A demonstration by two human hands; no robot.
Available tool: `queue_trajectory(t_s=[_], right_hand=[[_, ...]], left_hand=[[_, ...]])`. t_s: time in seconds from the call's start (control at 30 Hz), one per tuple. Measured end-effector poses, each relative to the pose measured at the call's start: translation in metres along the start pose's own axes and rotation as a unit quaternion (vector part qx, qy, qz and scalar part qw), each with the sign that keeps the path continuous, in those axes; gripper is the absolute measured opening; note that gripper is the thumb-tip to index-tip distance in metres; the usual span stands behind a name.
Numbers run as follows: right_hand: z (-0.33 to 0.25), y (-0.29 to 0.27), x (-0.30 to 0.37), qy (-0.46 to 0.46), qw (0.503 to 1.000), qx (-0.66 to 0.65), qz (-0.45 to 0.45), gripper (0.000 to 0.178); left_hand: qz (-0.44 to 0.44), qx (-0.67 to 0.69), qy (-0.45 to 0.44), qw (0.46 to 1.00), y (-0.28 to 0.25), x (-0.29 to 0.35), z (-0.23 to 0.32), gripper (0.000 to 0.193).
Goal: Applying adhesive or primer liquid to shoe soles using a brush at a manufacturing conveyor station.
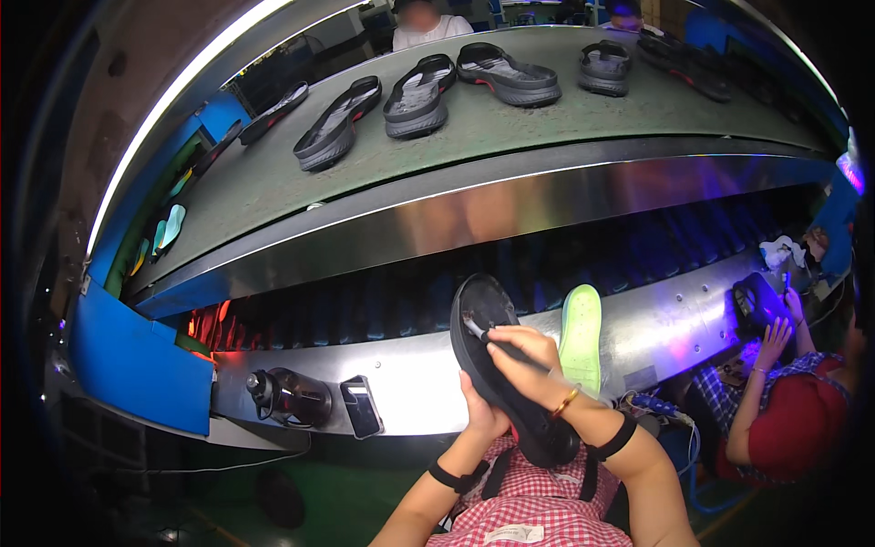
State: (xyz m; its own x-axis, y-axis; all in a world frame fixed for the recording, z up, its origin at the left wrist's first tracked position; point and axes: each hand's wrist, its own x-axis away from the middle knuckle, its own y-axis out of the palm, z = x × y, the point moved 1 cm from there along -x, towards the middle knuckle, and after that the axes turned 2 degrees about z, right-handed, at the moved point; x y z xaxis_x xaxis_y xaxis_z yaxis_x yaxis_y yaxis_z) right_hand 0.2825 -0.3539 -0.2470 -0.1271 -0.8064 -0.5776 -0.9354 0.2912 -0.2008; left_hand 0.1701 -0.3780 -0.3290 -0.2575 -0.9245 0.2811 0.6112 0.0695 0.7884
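Observation:
A black shoe sole (476, 294) is tilted in front of me, its hollow inner side up. My left hand (483, 410) grips its left edge, fingers partly hidden beneath. Closed around a slim brush (478, 330), my right hand (529, 357) is over the sole's middle. The brush's pale end touches or nearly touches the inside of the sole's upper half; its very tip is hard to make out. Just right of my right hand, a lime-green insole (581, 333) lies on the metal ledge.
The metal ledge (424, 392) carries a dark bottle (296, 398) and a phone (363, 407) at left. Beyond it, several black soles (417, 96) sit on a green conveyor belt (264, 196). At right, a co-worker's hands (775, 342) hold a dark sole (753, 305).

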Motion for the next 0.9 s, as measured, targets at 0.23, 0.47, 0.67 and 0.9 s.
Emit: queue_trajectory(t_s=[0.23,0.47,0.67,0.9], right_hand=[[-0.022,-0.035,0.055,0.005,0.973,0.000,-0.230,0.019],[-0.044,-0.069,0.026,0.171,0.949,-0.187,-0.188,0.020],[-0.056,-0.047,-0.001,-0.001,0.993,-0.091,-0.074,0.020],[-0.060,-0.060,0.013,0.088,0.976,-0.170,-0.102,0.022]], left_hand=[[-0.004,0.013,0.045,0.999,-0.015,-0.013,0.044,0.084],[-0.227,0.067,-0.035,0.971,0.019,0.020,0.050,0.087],[-0.036,-0.041,-0.014,0.998,0.035,0.034,0.033,0.089],[-0.195,0.189,-0.080,0.959,0.032,0.038,0.041,0.090]])
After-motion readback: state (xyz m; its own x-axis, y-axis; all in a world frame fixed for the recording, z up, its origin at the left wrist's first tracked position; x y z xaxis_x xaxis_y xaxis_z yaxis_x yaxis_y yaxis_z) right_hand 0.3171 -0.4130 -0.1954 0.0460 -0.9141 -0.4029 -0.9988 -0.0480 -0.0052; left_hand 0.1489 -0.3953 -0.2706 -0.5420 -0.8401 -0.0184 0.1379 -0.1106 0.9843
